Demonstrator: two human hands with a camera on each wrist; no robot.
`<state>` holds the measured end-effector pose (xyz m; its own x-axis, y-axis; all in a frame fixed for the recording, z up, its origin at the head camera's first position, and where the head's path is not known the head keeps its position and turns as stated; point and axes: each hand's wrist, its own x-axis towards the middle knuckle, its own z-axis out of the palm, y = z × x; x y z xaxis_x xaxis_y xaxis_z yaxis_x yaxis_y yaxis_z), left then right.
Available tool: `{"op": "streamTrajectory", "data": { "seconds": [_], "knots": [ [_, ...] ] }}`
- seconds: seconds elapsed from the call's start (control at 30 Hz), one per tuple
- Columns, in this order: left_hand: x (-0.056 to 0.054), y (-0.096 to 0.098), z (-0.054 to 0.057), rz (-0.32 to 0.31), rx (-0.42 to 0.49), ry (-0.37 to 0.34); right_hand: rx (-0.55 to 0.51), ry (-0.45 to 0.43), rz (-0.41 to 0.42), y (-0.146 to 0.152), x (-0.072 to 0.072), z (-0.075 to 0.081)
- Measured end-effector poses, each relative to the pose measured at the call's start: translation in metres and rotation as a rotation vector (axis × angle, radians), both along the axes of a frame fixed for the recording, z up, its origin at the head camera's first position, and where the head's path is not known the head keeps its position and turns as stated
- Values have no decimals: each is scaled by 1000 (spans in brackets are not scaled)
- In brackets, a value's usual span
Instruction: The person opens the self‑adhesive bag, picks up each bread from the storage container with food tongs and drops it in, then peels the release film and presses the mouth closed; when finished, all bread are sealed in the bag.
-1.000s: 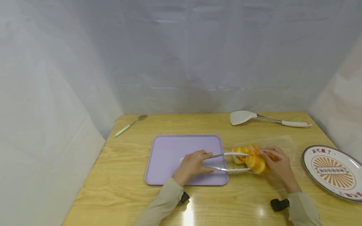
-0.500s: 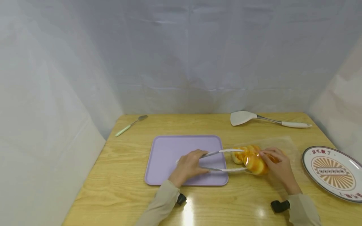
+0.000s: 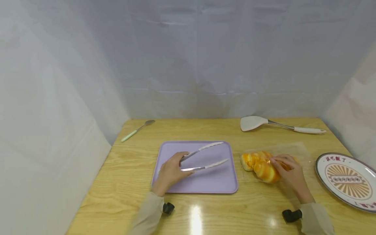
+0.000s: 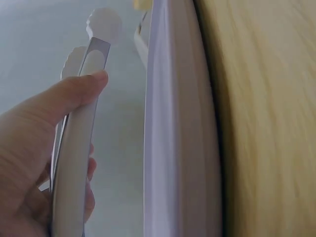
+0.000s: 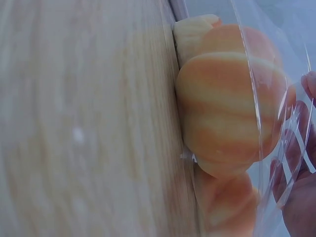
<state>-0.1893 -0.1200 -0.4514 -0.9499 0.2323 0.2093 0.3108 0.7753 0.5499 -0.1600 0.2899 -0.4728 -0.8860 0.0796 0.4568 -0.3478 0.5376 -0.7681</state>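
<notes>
My left hand (image 3: 171, 173) grips a pair of tongs (image 3: 215, 164) above the lilac tray (image 3: 205, 186). The tongs' white-tipped arms are spread apart, pointing right, and hold nothing. Up close in the left wrist view, my thumb lies along one arm of the tongs (image 4: 74, 158). To the tray's right, several golden bread rolls (image 3: 265, 171) lie bunched together with a clear plastic bag (image 3: 301, 150). My right hand (image 3: 290, 173) pinches the bag beside the rolls. Plastic film runs across the rolls (image 5: 227, 103) in the right wrist view; whether all are inside, I cannot tell.
A white spatula (image 3: 252, 123) lies along the table's back edge. At the back left is a small green-handled spoon or fork (image 3: 130, 134). The large patterned plate (image 3: 324, 168) stands to the right of my right hand.
My left hand has drawn the tongs leftward, off the bread rolls and over the tray, with nothing between their tips. My right hand stays nearly still at the bag.
</notes>
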Motion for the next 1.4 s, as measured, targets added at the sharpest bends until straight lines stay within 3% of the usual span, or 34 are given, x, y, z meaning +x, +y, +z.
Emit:
{"op": "streamTrajectory", "data": {
  "seconds": [0.47, 0.6, 0.73, 0.97, 1.2, 1.4],
  "knots": [
    [26, -121, -3, 391, 155, -133, 5, -6, 6, 1, 5, -1],
    [34, -146, -1, 523, 153, -132, 6, -9, 4, 1, 4, -2],
    [41, -161, 2, 627, 195, -191, 12, -18, 0, 1, 3, -2],
    [49, -175, -3, 697, 214, -276, 14, -15, -2, 1, 2, -1],
    [52, -181, -9, 669, 219, -358, 15, -32, 3, 1, 2, -2],
    [50, -180, -15, 674, 185, -349, 32, -37, -2, 0, 2, 0]
  ]
}}
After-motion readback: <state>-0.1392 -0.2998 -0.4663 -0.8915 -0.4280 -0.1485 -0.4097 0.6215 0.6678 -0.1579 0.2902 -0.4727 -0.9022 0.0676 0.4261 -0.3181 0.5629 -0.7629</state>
